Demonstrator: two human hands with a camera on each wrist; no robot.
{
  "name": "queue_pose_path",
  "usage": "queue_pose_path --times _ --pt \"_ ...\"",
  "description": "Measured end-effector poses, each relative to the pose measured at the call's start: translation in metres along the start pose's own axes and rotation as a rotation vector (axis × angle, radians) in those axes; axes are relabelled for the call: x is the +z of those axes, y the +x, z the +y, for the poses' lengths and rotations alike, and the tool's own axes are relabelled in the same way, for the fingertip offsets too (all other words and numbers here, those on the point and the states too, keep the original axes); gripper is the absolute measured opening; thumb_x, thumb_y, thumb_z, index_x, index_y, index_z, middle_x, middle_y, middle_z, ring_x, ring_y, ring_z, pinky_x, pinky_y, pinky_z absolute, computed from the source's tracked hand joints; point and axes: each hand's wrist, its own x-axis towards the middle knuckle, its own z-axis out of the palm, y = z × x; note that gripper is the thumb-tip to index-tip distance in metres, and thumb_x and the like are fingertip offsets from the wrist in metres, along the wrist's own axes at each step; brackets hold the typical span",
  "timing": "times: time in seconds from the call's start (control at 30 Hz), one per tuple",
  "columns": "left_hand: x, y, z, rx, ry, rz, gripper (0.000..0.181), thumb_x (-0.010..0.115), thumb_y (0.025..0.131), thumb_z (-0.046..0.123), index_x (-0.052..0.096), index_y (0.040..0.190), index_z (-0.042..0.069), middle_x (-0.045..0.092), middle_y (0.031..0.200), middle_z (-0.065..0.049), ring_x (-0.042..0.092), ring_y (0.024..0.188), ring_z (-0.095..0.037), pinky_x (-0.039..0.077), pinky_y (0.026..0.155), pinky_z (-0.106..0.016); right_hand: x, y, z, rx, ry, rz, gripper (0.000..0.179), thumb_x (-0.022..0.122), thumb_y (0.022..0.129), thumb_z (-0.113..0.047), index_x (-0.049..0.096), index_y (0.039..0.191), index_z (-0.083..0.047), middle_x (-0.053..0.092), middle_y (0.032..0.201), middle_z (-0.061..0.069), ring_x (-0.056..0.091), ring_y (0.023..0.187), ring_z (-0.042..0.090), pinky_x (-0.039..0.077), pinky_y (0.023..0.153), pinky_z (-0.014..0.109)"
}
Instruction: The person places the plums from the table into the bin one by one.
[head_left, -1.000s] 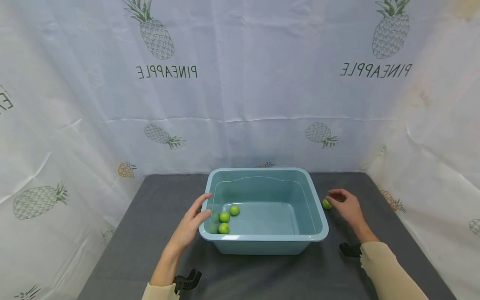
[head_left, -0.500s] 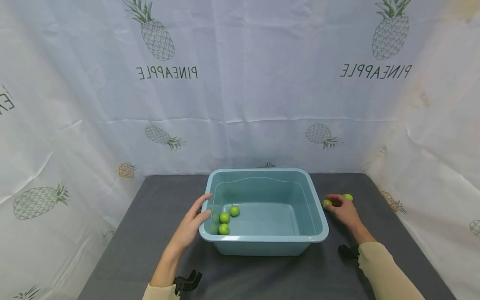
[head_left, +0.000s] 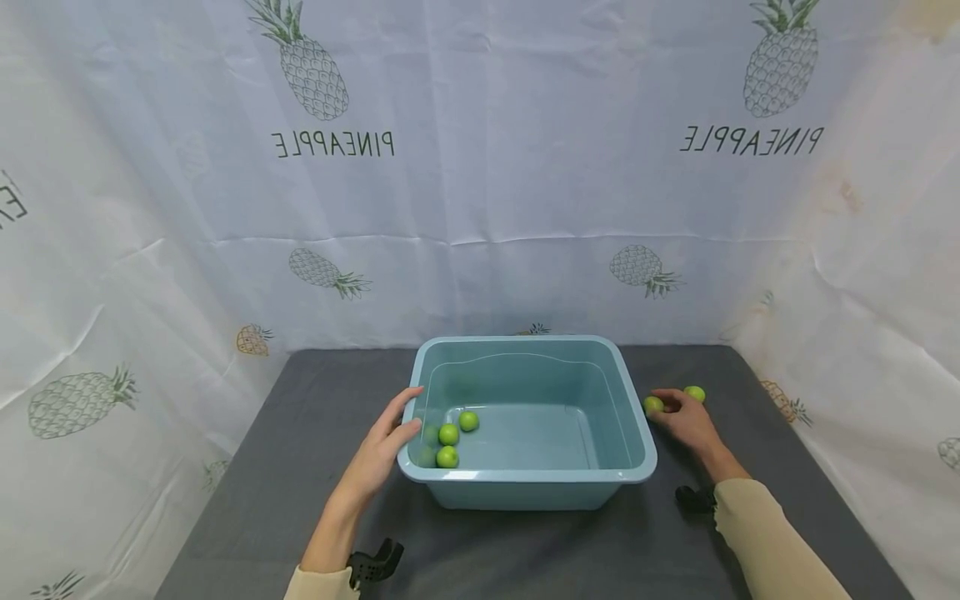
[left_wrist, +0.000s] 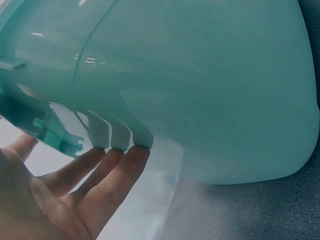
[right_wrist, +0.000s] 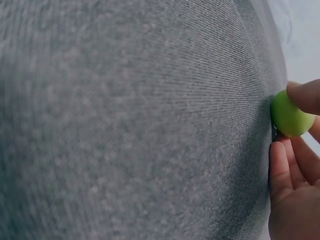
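A light blue plastic basin [head_left: 525, 476] stands on the grey cloth. My left hand [head_left: 380, 447] holds its left rim, with several fingertips [left_wrist: 136, 156] against the outside of the wall. At the left end of the basin floor lie three small round green fruits, one of them a fruit [head_left: 447, 457] near the front. Beside the basin's right side, my right hand [head_left: 687, 423] pinches another green fruit [right_wrist: 291, 118] between thumb and fingers, low at the cloth. Just beyond that hand rests one more green fruit [head_left: 694, 392].
Dark grey cloth [head_left: 300, 417] covers the table on both sides of the basin. White curtains [head_left: 480, 183] with pineapple prints hang behind and at both sides. A black wrist mount [head_left: 375, 562] sits on each wrist.
My right hand has come slightly down and left and its fingers have taken hold of the fruit by the basin. The fruit behind the hand has come into view. My left hand stays put.
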Motion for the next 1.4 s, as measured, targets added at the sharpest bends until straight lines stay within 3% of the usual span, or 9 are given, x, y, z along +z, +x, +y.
queue_pose_path --times 0.27,0.7,0.93,1.4 --pt "0.000 0.001 0.001 0.006 -0.005 -0.006 0.048 0.050 0.108 0.027 0.039 0.154 0.027 0.031 0.161 -0.016 0.045 0.135 -0.038 0.037 0.105 -0.061 -0.001 0.000 -0.002 -0.005 0.012 0.018 0.048 0.066 0.097 -0.012 0.051 0.137 0.011 0.052 0.134 0.035 0.052 0.118 0.048 0.044 0.097 0.059" --pt "0.000 0.002 -0.001 0.008 0.001 -0.005 0.048 0.049 0.108 0.027 0.038 0.154 0.028 0.031 0.161 -0.016 0.044 0.136 -0.038 0.036 0.105 -0.060 0.001 -0.004 -0.007 -0.014 0.217 -0.060 0.055 0.065 0.100 -0.016 0.044 0.145 0.008 0.047 0.143 0.034 0.053 0.127 0.047 0.054 0.091 0.044" --pt "0.000 0.001 -0.001 0.011 -0.011 -0.010 0.048 0.049 0.108 0.026 0.038 0.154 0.027 0.029 0.162 -0.016 0.043 0.137 -0.039 0.035 0.105 -0.063 -0.001 -0.011 -0.014 -0.016 0.228 -0.092 0.061 0.067 0.100 -0.026 0.043 0.147 0.005 0.043 0.148 0.033 0.050 0.130 0.048 0.050 0.097 0.051" --pt "-0.001 0.000 -0.001 0.013 -0.007 -0.009 0.048 0.050 0.108 0.029 0.038 0.155 0.028 0.028 0.162 -0.016 0.041 0.139 -0.039 0.035 0.106 -0.062 -0.010 -0.021 -0.029 -0.037 0.221 -0.096 0.067 0.071 0.097 -0.034 0.044 0.148 0.001 0.048 0.144 0.027 0.054 0.126 0.041 0.051 0.096 0.049"
